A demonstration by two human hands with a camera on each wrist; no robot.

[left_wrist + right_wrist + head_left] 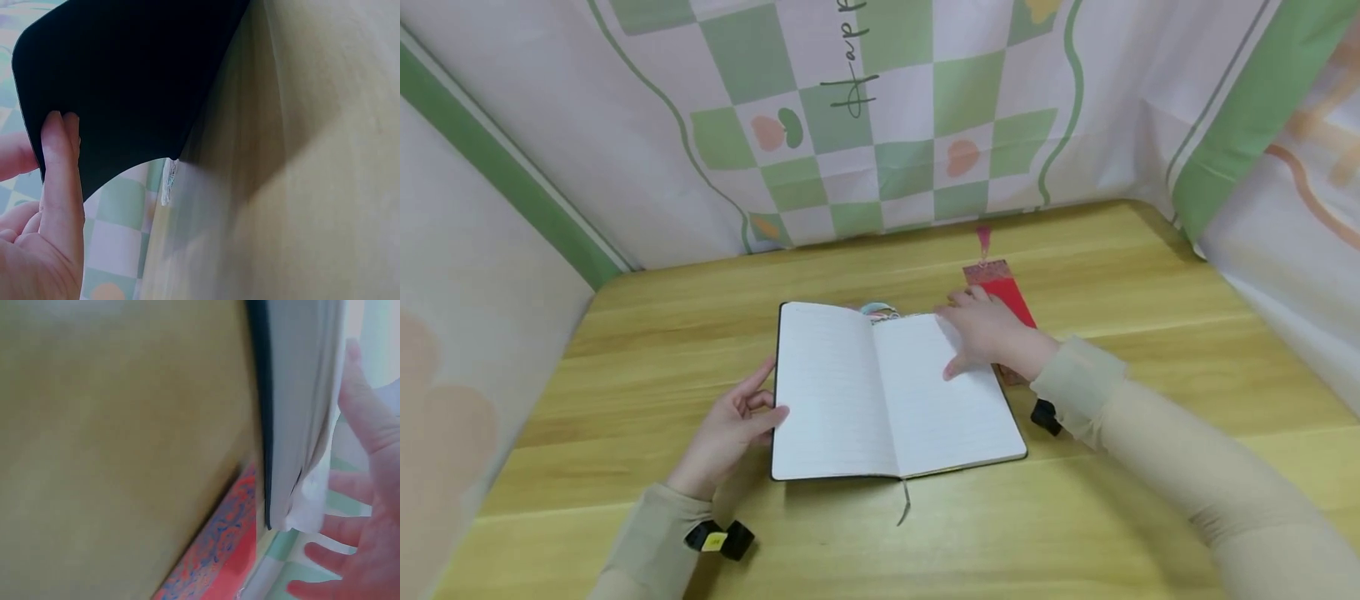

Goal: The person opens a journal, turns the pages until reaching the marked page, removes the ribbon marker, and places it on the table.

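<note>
A black-covered notebook (827,392) lies spread open on the table, its pages lined and blank. My left hand (730,433) pinches the left cover's outer edge, thumb on the page side. From the left wrist view, the fingers press flat on the black cover's outside (125,75), which is tilted up off the table. Over the upper right page, my right hand (988,329) has its fingers spread, thumb on the paper. The right wrist view shows that hand's loose fingers (353,400) beside the thick page block (297,394).
A red patterned bookmark (1011,302) with a pink tassel (984,239) lies right of the notebook, partly under the right hand. A small pale blue and pink item (878,312) peeks out behind the spine. A ribbon (906,504) trails toward me. Checkered cloth (902,100) hangs behind the table.
</note>
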